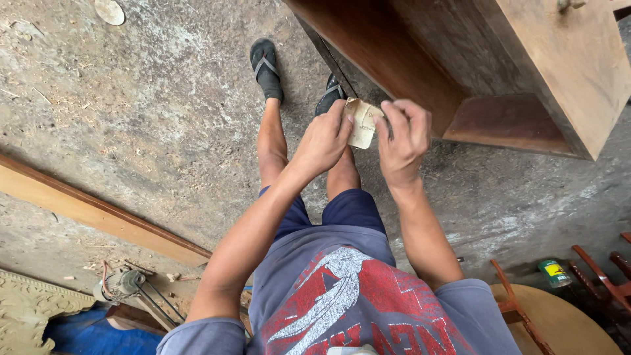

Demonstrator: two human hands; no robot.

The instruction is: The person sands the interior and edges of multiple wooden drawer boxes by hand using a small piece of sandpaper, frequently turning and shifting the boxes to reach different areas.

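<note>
A small worn sheet of tan sandpaper (363, 122) is held out in front of me, folded between both hands. My left hand (323, 139) pinches its left edge. My right hand (403, 139) grips its right edge, fingers curled over it. Below the hands I see my legs, blue shorts and black sandals (266, 66) on a dusty concrete floor (151, 98). A brown wooden cabinet (499, 72) stands just beyond my hands, at the upper right.
A long wooden plank (98, 213) lies on the floor at left. A carved pale panel (29, 315) and a small motor tool (125, 284) sit at lower left. At lower right are a round wooden tabletop (565, 322), red chair parts (601, 273) and a green can (554, 273).
</note>
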